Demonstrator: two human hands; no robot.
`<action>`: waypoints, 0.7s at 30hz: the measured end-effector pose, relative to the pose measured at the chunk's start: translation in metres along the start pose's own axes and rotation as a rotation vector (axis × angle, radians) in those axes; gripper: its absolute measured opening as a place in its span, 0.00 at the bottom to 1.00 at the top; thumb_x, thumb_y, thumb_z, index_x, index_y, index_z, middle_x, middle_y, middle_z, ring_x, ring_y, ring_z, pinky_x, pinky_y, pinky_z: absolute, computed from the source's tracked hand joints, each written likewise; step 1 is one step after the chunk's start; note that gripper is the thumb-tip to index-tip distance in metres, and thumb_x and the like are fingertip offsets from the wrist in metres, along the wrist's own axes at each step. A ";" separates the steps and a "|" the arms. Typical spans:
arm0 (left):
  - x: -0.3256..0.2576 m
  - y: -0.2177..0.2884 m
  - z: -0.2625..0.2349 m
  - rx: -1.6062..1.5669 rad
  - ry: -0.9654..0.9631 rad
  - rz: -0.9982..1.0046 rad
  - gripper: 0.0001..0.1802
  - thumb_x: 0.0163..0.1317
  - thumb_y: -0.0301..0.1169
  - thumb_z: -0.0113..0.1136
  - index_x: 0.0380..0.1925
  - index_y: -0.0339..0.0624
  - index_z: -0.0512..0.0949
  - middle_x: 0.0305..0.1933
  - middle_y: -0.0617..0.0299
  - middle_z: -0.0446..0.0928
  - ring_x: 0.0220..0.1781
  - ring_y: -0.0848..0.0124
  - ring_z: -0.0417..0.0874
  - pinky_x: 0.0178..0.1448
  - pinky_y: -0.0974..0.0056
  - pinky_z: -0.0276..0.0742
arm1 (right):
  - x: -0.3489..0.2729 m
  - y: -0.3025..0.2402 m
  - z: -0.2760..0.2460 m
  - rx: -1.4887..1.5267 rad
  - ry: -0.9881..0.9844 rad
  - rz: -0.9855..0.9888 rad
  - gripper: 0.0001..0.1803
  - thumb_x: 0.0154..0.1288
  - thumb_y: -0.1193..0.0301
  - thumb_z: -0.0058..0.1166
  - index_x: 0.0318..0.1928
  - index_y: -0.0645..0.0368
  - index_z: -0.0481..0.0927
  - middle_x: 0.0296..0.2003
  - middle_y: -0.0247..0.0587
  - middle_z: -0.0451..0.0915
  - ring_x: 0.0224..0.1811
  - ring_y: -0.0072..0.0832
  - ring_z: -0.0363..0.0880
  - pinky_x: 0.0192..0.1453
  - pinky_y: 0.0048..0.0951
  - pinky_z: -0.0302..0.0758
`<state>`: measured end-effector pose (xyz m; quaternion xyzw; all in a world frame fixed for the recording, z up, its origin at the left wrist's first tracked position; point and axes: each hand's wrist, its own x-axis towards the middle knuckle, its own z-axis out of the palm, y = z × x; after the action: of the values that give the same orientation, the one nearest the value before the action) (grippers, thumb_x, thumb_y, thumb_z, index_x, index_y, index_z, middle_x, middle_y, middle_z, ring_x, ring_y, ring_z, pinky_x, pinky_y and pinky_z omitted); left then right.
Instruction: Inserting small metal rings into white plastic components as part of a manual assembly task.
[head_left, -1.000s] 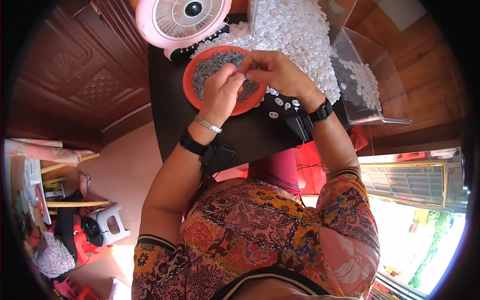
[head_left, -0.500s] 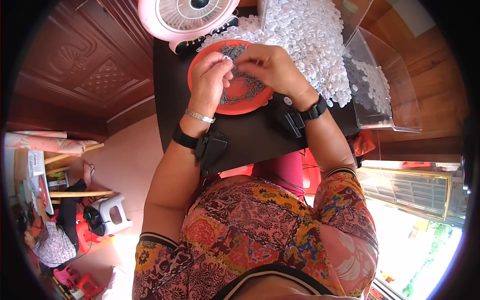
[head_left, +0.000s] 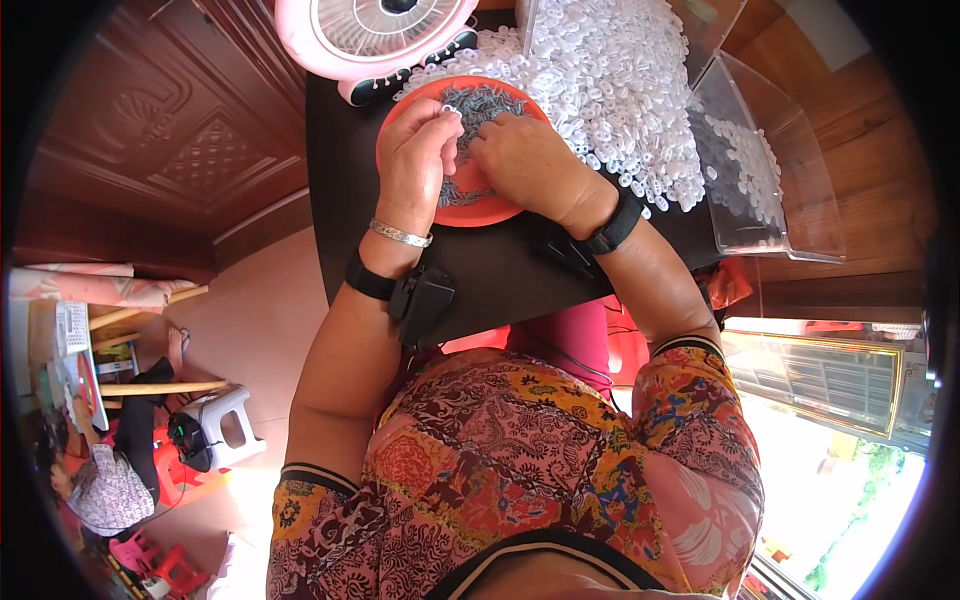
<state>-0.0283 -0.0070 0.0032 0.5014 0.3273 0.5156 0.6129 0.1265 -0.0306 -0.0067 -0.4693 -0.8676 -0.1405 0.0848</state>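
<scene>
My left hand is closed in a pinch on a small white plastic piece with holes, above the left side of a round orange-red tray. Small grey screw-like pieces lie in the tray. Over its right side, my right hand is bent downward with the fingers curled in toward the grey pieces. Its fingertips are mostly hidden, so what they pinch, if anything, does not show.
A big heap of white pieces covers the dark table at the back right. Beside it stands a clear plastic bin holding more. A pink fan sits at the back left. Another person is at the far left.
My right hand has dropped away from the left hand's fingertips, down and slightly right toward the grey pieces in the tray. The left hand stays nearly in place with the white piece.
</scene>
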 end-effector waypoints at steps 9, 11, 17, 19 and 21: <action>-0.007 -0.001 0.001 0.086 -0.089 -0.006 0.11 0.59 0.32 0.52 0.24 0.35 0.75 0.18 0.67 0.70 0.19 0.79 0.67 0.26 0.75 0.62 | -0.001 0.019 -0.026 0.966 0.188 0.428 0.08 0.50 0.73 0.57 0.32 0.62 0.77 0.23 0.42 0.79 0.28 0.29 0.79 0.35 0.29 0.75; -0.007 -0.001 0.003 0.078 -0.108 -0.015 0.11 0.60 0.32 0.52 0.24 0.36 0.75 0.18 0.68 0.69 0.19 0.80 0.67 0.26 0.75 0.62 | -0.002 0.023 -0.021 1.095 0.164 0.463 0.07 0.53 0.74 0.58 0.33 0.63 0.78 0.25 0.38 0.79 0.29 0.21 0.77 0.36 0.22 0.74; -0.009 -0.002 0.007 0.060 -0.098 0.026 0.10 0.58 0.31 0.54 0.21 0.37 0.75 0.17 0.69 0.68 0.18 0.82 0.65 0.23 0.75 0.58 | 0.000 0.025 -0.027 1.553 0.208 0.406 0.05 0.63 0.76 0.53 0.37 0.65 0.79 0.30 0.34 0.80 0.31 0.18 0.77 0.37 0.19 0.75; -0.009 -0.001 0.008 0.071 -0.078 0.017 0.10 0.58 0.31 0.54 0.22 0.37 0.75 0.17 0.69 0.68 0.18 0.82 0.64 0.23 0.75 0.59 | -0.001 0.025 -0.029 1.670 0.236 0.416 0.06 0.64 0.74 0.54 0.39 0.65 0.79 0.29 0.33 0.79 0.30 0.16 0.75 0.37 0.18 0.75; -0.009 -0.002 0.008 0.075 -0.080 0.019 0.10 0.58 0.31 0.54 0.22 0.37 0.75 0.17 0.69 0.68 0.18 0.82 0.65 0.23 0.75 0.59 | -0.001 0.025 -0.029 1.668 0.229 0.430 0.07 0.65 0.73 0.54 0.38 0.64 0.79 0.28 0.32 0.79 0.29 0.16 0.75 0.36 0.18 0.75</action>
<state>-0.0228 -0.0182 0.0027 0.5474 0.3166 0.4883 0.6014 0.1481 -0.0281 0.0249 -0.3904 -0.5660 0.5141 0.5127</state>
